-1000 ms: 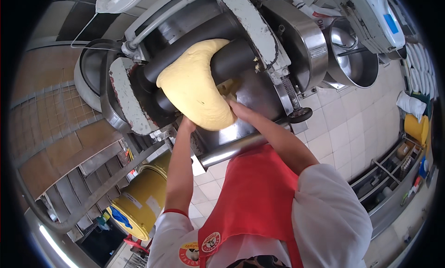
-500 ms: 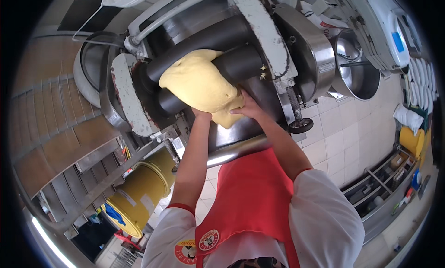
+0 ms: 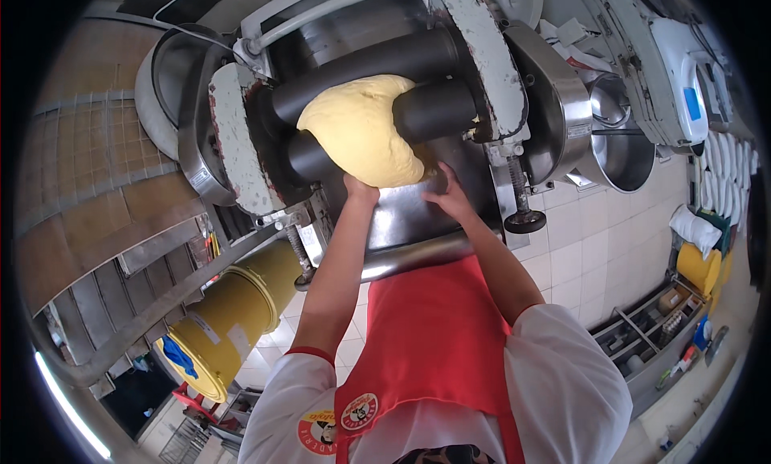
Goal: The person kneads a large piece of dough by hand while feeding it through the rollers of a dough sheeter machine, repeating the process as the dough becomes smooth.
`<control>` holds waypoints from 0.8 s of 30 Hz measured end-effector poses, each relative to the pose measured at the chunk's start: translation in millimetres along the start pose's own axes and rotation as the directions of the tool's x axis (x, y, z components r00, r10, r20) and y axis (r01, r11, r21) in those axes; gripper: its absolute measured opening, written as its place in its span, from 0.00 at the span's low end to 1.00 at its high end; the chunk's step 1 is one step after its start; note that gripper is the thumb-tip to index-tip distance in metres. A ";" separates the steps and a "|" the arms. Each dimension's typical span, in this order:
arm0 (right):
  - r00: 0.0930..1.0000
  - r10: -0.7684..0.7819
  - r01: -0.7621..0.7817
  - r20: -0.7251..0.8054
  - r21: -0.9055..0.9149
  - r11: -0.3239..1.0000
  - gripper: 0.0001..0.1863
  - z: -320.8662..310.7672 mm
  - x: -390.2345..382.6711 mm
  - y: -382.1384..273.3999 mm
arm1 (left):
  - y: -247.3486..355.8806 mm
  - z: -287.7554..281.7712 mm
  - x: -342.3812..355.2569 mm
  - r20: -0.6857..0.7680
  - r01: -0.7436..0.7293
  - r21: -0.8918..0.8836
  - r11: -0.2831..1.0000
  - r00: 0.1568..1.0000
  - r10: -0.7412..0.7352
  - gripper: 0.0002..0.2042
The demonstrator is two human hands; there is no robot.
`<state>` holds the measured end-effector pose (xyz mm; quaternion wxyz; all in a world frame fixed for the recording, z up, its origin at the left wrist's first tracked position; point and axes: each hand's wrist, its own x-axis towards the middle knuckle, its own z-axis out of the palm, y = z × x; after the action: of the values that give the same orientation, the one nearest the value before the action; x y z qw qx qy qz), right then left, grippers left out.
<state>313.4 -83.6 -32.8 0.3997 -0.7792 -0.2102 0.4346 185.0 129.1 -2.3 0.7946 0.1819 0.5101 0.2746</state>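
A big lump of pale yellow dough hangs between the two dark rollers of a dough roller machine. My left hand presses up against the dough's lower edge. My right hand lies at its lower right, fingers spread, just above the machine's shiny steel tray. Neither hand closes around the dough; both push at it with open fingers. I wear a red apron over white sleeves.
A yellow plastic drum with a blue patch stands at lower left. A steel mixing bowl sits to the right of the machine. White sacks and a yellow container line the right side on the white tiled floor.
The dough has drawn up further into the rollers and looks shorter. Both my hands have followed it up and now sit under its lower edge.
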 end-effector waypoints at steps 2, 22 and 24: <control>0.994 0.112 -0.113 -0.015 -0.147 0.983 0.64 6.7 1.3 22.6 | -17.0 -9.9 4.7 -0.103 -0.078 0.064 0.995 0.991 0.085 0.26; 0.805 -0.213 0.345 0.554 -0.144 0.928 0.29 1.3 -19.3 -61.1 | 27.4 -34.5 -97.4 0.482 -0.444 0.876 0.188 0.817 -0.317 0.33; 0.789 -0.318 0.315 0.526 0.099 0.944 0.28 -33.0 -72.0 -89.4 | 41.7 -17.2 -149.4 0.457 -0.265 0.852 0.451 0.796 -0.396 0.35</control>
<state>304.5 -93.7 85.9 0.3946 -0.5795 -0.4393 0.5617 109.8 69.0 120.4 0.7060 0.6248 0.3027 -0.1398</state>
